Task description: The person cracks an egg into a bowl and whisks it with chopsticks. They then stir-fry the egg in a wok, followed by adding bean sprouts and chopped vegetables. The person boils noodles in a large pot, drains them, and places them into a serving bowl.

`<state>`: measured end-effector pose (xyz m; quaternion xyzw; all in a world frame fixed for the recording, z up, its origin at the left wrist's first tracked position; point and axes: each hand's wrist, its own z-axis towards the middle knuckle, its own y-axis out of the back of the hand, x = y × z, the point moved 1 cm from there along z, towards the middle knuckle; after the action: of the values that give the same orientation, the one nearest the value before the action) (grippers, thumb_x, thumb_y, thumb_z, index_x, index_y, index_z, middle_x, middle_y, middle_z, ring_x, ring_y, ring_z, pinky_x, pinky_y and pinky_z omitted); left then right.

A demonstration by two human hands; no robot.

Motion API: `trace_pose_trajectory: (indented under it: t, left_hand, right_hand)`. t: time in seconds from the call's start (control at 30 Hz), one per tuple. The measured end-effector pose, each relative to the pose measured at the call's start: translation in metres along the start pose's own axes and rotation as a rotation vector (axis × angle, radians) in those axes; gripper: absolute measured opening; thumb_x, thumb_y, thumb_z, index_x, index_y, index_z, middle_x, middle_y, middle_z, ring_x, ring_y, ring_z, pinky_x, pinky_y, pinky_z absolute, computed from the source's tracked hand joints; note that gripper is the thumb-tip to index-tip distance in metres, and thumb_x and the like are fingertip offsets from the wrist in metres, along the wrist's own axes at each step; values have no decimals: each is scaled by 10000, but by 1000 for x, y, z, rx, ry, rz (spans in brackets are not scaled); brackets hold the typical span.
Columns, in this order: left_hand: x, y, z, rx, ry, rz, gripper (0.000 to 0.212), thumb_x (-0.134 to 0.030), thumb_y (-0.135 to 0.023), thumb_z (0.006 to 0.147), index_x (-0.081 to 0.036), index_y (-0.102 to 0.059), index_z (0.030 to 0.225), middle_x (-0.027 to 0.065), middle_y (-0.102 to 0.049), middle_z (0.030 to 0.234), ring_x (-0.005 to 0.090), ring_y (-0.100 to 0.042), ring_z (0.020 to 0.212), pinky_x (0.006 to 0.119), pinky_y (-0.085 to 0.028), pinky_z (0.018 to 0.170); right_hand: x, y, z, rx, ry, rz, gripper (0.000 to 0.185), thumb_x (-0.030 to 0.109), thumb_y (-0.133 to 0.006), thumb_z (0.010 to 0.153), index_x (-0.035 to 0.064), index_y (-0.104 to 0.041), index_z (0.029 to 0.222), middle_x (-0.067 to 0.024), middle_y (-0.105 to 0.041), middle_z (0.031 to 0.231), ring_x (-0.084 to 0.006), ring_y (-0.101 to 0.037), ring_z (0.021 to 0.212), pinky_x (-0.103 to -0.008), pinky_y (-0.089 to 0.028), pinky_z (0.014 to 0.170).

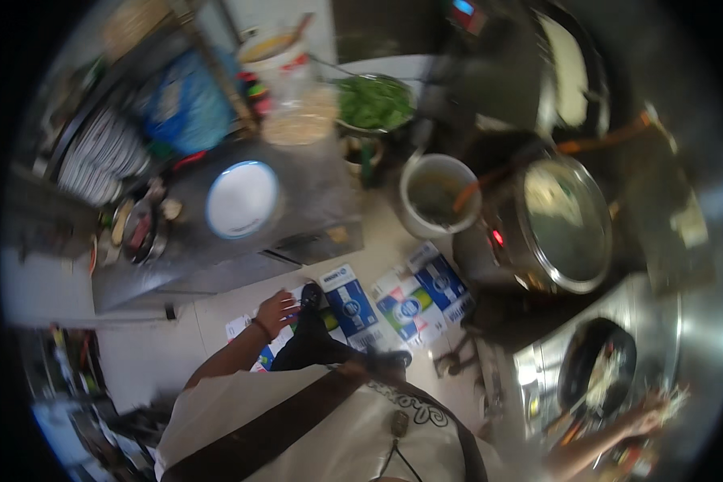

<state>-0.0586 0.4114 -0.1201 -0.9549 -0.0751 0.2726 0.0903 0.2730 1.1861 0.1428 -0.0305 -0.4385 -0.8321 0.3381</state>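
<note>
My left hand hangs over the floor beside my leg, a dark band at its wrist. It holds nothing, and its fingers are a little apart. At the lower right, my right hand is shut on a bunch of pale shredded food, blurred, with thin strands sticking out past the fingers. A dark wok sits just to the left of that hand on the steel stove top. More pale shreds with reddish bits lie inside the wok. Some utensils are near the forearm.
A large pot of cloudy liquid stands at right, near a white bucket. A bowl of green leaves is at the back. On the left counter are a white plate and stacked plates. Flattened cartons cover the floor.
</note>
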Motion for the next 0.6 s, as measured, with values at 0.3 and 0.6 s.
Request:
trace_pose_trajectory:
  t: [0.3,0.6]
  left_hand:
    - [-126,121,8,230,-83,-141,515,-466,-400,955,-17,-519,1175,134,-569,1194,256,-557,1088,394,-443,906]
    - [-152,258,-49,14,-403,-480,512,-351,-296,955,27,-616,1084,154,-581,1230,257,-572,1078,369,-408,941]
  right_hand:
    - [579,-32,-207,783,181,1490,441,286,-526,922,13,-452,1260,-221,-464,1281,-381,-534,1105,-477,-527,829]
    - [1087,-87,-434,1246,926,1350,309,187,-591,899,6,-557,1147,-71,-651,1019,-146,-621,878,-268,-501,782]
